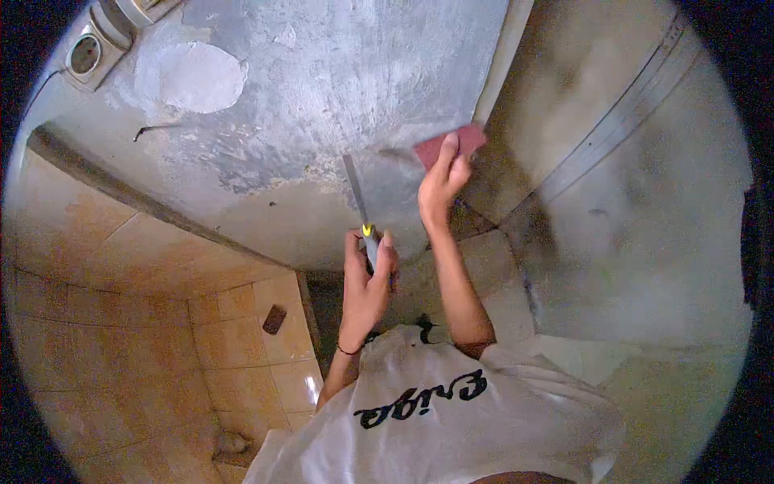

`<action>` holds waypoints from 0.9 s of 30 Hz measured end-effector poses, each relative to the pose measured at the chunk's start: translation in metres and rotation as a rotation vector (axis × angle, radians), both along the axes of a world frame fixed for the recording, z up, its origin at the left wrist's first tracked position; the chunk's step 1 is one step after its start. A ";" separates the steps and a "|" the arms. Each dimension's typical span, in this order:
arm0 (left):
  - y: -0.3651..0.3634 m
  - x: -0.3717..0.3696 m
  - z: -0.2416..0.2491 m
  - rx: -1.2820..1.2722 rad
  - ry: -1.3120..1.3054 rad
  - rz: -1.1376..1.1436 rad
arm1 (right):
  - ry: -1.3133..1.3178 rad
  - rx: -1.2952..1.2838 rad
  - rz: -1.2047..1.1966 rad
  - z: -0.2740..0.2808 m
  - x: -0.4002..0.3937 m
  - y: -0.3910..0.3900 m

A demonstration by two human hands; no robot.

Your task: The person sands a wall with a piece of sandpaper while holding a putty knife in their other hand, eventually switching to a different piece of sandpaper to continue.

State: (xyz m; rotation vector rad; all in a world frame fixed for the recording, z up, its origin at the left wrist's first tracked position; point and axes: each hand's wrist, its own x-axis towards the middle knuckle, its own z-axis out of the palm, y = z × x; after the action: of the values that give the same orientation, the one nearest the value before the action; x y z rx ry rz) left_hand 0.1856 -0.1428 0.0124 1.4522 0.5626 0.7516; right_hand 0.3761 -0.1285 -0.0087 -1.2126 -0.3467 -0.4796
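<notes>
My left hand [368, 270] is closed around the grey handle of a narrow-bladed scraper [355, 187], which has a yellow collar. Its long metal blade points up, the tip overlapping the rough lower part of the patchy grey-white wall [322, 73]. Higher and to the right, my right hand [443, 181] grips a reddish piece of sandpaper [451, 146], thumb across its face. The sandpaper is by the wall's lower right corner, slightly blurred. A round white patch [201, 77] shows on the wall at upper left.
A wall socket [85, 55] with a cable is at the upper left. A bent dark wire [153, 127] sticks out below the white patch. On the tiled floor [234, 347] lies a small dark brown block [274, 319]. A grey pipe-like strip [597, 153] runs along the right.
</notes>
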 end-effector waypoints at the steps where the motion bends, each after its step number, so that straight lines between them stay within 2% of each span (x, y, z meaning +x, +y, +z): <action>1: 0.000 0.001 0.002 0.005 -0.005 0.005 | 0.086 -0.054 0.015 -0.029 0.004 0.000; 3: -0.005 0.000 0.014 -0.150 0.033 -0.047 | 0.179 -0.110 0.040 -0.042 0.005 0.002; 4: -0.003 0.000 0.014 -0.144 0.027 -0.047 | 0.163 -0.036 0.027 -0.037 0.006 0.003; 5: -0.003 0.001 0.014 -0.135 0.029 -0.054 | 0.145 0.037 0.015 -0.027 0.007 0.005; 7: -0.006 0.000 0.015 -0.138 0.039 -0.065 | 0.124 0.026 -0.029 0.018 0.003 0.000; 9: -0.006 0.001 0.016 -0.162 0.064 -0.099 | 0.000 0.078 0.040 0.035 0.006 0.001; 11: -0.009 0.001 0.017 -0.148 0.045 -0.083 | 0.057 0.124 0.078 0.025 0.003 0.002; 13: -0.008 0.000 0.016 -0.136 0.013 -0.067 | 0.133 -0.031 0.026 -0.009 0.002 0.001; 14: -0.007 -0.001 0.015 -0.135 -0.001 -0.065 | 0.100 0.002 -0.052 -0.025 0.003 0.007; 17: -0.003 -0.007 0.018 -0.133 0.019 -0.064 | 0.143 0.100 -0.016 -0.007 -0.001 0.005; 19: -0.005 -0.010 0.018 -0.139 0.063 -0.065 | 0.135 0.084 -0.052 0.015 0.002 0.004; 21: -0.007 -0.011 0.018 -0.202 0.050 -0.074 | 0.051 0.043 0.060 0.041 0.000 0.001; 22: -0.007 -0.012 0.017 -0.201 0.051 -0.073 | 0.057 -0.009 0.039 0.042 0.000 0.002; 26: -0.003 -0.016 0.006 -0.117 0.015 -0.031 | -0.002 0.052 -0.049 -0.009 -0.008 0.015; 27: -0.002 -0.019 0.003 -0.083 -0.013 -0.020 | 0.062 -0.051 -0.051 -0.028 -0.016 0.013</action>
State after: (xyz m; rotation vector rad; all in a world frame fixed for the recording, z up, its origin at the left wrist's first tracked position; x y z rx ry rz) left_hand 0.1664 -0.1446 0.0156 1.3739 0.5623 0.7139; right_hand 0.3600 -0.1152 -0.0362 -1.2854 -0.2770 -0.4784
